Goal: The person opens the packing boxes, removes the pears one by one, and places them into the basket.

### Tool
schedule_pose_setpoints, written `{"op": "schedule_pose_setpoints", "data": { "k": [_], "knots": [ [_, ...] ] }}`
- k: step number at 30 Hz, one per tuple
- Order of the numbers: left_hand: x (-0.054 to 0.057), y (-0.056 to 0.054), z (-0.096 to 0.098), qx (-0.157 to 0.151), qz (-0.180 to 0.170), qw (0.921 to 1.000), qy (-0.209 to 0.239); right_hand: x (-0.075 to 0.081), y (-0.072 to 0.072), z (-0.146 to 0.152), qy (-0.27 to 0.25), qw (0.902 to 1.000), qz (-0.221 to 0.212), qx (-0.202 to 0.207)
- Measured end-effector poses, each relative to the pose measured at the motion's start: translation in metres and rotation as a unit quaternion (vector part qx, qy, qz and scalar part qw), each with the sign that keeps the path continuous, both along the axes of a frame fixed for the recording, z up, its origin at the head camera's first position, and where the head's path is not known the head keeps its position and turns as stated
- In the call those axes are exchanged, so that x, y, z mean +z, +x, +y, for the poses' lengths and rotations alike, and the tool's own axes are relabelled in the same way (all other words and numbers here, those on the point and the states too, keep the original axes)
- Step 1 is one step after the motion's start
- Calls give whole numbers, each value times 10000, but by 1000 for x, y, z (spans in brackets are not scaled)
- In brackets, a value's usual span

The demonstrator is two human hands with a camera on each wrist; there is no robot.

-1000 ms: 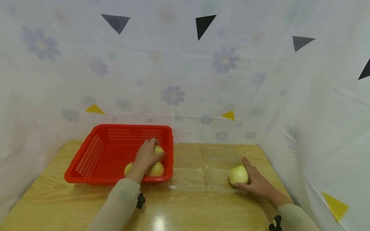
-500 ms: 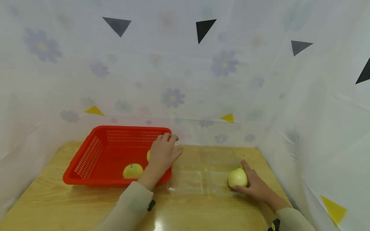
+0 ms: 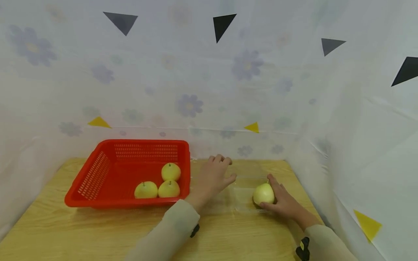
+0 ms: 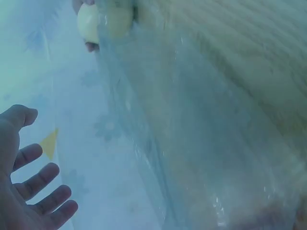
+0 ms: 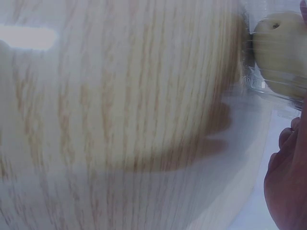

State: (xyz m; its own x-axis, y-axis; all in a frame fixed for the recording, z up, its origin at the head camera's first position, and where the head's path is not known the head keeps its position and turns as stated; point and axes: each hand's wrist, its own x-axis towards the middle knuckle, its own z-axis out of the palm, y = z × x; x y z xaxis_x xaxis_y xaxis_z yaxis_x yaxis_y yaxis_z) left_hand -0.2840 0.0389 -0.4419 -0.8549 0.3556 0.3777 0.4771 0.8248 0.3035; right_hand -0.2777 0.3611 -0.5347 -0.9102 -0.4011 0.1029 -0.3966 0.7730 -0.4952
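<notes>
At the right of the head view, my right hand (image 3: 283, 203) grips a pale yellow round pear (image 3: 263, 194), thumb in front and fingers behind. The pear stands in the right part of a clear plastic tray (image 3: 245, 171); in the left wrist view the pear (image 4: 88, 24) shows partly through clear plastic. My left hand (image 3: 213, 176) hangs over the tray's left part, fingers spread and holding nothing. Three similar pears (image 3: 170, 172) sit in the right part of a red plastic basket (image 3: 143, 142).
The basket stands at the left on a wooden table (image 3: 228, 235). White flowered sheeting (image 3: 156, 101) with triangle stickers hangs behind the table and at its sides. The left forearm crosses in front of the basket's right corner.
My left hand has moved right, from the pears in the basket across the rim to above the clear tray, carrying nothing. The right hand stays on its pear.
</notes>
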Motion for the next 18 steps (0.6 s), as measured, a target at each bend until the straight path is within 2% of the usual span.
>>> {"op": "schedule_pose_setpoints", "data": {
  "k": [6,11,15,18],
  "knots": [
    [-13,1,21,-201,113,9997,-94,2,1,-2,-67,10000,-48,11],
    [-19,4,34,-291,162,9994,-109,3,2,-4,-56,10000,-70,28],
    [-25,6,45,-293,-85,9995,-51,4,3,-4,-96,9999,-64,-2],
    [-32,7,53,-244,-401,9989,-61,4,4,-3,-97,9999,-87,-8]
  ]
}}
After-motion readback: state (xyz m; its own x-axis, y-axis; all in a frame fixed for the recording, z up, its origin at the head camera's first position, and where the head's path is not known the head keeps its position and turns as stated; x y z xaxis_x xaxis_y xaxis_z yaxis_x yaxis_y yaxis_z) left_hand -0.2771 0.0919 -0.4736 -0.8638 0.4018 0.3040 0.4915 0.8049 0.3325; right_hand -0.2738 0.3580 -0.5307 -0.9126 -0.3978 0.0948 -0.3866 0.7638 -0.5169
